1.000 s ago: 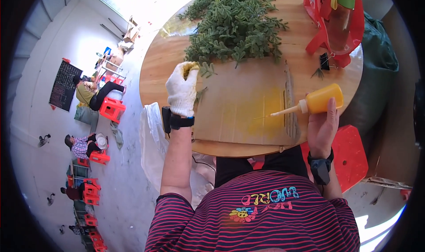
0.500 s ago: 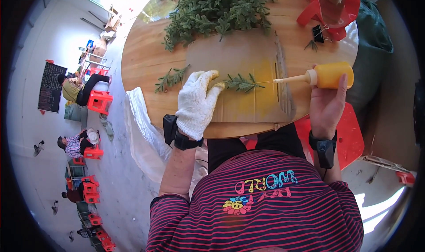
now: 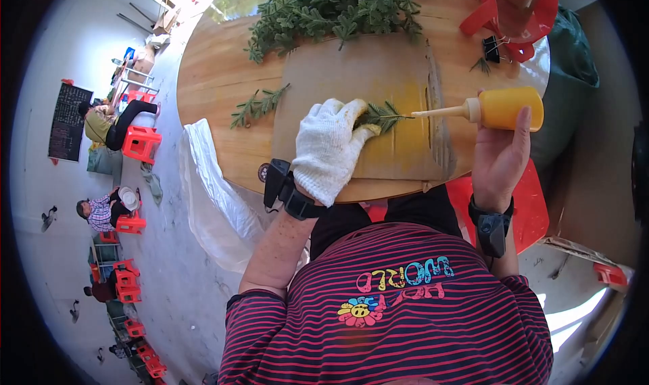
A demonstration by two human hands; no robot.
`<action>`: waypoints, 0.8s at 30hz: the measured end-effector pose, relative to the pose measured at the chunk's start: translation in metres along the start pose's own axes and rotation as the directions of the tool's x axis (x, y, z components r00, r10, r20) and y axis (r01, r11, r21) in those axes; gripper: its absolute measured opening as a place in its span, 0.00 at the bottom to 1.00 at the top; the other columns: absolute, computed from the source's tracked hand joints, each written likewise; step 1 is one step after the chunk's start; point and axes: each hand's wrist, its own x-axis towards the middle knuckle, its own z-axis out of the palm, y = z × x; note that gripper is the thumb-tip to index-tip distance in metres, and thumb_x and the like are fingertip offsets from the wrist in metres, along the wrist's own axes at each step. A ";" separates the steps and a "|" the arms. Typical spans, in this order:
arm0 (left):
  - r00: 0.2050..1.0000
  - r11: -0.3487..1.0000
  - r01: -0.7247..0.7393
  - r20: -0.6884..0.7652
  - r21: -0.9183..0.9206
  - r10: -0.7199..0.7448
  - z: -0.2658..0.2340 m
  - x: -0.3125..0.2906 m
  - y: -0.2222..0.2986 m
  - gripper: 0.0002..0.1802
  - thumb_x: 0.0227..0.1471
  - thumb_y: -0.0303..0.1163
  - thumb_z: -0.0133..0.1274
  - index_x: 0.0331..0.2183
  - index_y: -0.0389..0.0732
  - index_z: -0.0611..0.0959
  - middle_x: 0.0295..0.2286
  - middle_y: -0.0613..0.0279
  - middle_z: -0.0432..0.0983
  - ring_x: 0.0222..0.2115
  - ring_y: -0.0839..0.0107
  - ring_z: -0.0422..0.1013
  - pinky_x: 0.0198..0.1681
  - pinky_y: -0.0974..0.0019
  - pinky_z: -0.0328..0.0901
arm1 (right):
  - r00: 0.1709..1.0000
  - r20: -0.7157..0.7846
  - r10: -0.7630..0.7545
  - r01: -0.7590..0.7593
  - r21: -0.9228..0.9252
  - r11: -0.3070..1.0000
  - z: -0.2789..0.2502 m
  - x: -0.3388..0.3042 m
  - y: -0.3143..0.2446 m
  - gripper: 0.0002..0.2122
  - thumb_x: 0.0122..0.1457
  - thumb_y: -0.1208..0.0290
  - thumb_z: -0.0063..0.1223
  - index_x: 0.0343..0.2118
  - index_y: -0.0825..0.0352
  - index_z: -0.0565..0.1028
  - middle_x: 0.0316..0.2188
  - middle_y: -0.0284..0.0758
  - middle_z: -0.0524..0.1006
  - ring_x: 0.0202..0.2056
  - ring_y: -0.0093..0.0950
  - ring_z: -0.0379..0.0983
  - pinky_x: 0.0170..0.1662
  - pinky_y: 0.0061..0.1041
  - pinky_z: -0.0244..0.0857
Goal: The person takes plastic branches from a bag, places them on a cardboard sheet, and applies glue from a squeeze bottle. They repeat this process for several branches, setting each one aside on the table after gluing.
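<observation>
My left hand (image 3: 327, 148), in a white knit glove with yellowed fingertips, is closed on a small green fir sprig (image 3: 387, 116). The sprig's bare stem end points right, and my thumb and fingers cover its leafy left part. My ungloved right hand (image 3: 495, 156) holds a squeeze bottle (image 3: 506, 108) of yellow contents on its side. Its long pale nozzle (image 3: 439, 112) points left, with the tip at the stem end; whether they touch I cannot tell. Beneath is a cardboard sheet (image 3: 312, 74) with yellow stains. Another fir sprig (image 3: 259, 106) lies left of my gloved hand.
A heap of fir sprigs (image 3: 331, 10) covers the far side of the round wooden table (image 3: 216, 81). At the far right are a red bag (image 3: 477, 20) and a black binder clip (image 3: 491, 49). White plastic sheeting (image 3: 213, 182) hangs at the left edge. Several people sit farther left.
My left hand has shifted right along the sprig and now covers more of it. The sprig has moved slightly toward the right. The bottle stays nearly where it was.
</observation>
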 end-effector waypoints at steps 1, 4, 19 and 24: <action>1.000 1.000 0.006 -0.010 0.027 -0.005 0.001 -0.002 0.002 0.17 0.36 0.33 0.62 0.33 0.41 0.80 0.28 0.59 0.72 0.32 0.59 0.69 0.37 0.60 0.64 | 1.000 0.002 -0.007 0.007 -0.012 1.000 0.001 0.000 0.001 0.16 0.62 0.61 0.42 0.46 0.67 0.66 0.41 0.36 0.73 0.46 0.38 0.70 0.53 0.38 0.61; 0.998 0.999 -0.020 -0.053 0.026 0.021 0.000 -0.002 -0.001 0.18 0.36 0.34 0.62 0.33 0.42 0.79 0.30 0.59 0.72 0.34 0.59 0.68 0.38 0.60 0.64 | 0.999 0.021 -0.035 0.036 -0.028 0.999 0.004 0.000 0.005 0.15 0.62 0.62 0.42 0.47 0.66 0.66 0.41 0.36 0.73 0.46 0.35 0.70 0.54 0.40 0.60; 1.000 1.000 -0.004 -0.027 -0.006 0.004 0.004 -0.005 -0.006 0.18 0.36 0.36 0.62 0.34 0.43 0.79 0.33 0.58 0.73 0.37 0.58 0.68 0.40 0.59 0.63 | 0.982 0.161 -0.097 0.116 -0.107 0.987 0.028 -0.014 0.015 0.15 0.61 0.67 0.45 0.49 0.66 0.63 0.39 0.32 0.71 0.44 0.26 0.69 0.57 0.43 0.57; 1.000 1.000 -0.016 -0.027 0.001 0.016 0.005 -0.005 -0.007 0.17 0.37 0.36 0.61 0.33 0.43 0.79 0.32 0.59 0.73 0.37 0.59 0.68 0.40 0.59 0.63 | 0.978 0.177 -0.110 0.139 -0.160 0.977 0.027 -0.013 0.014 0.15 0.60 0.68 0.47 0.48 0.66 0.64 0.39 0.32 0.71 0.44 0.25 0.69 0.55 0.42 0.59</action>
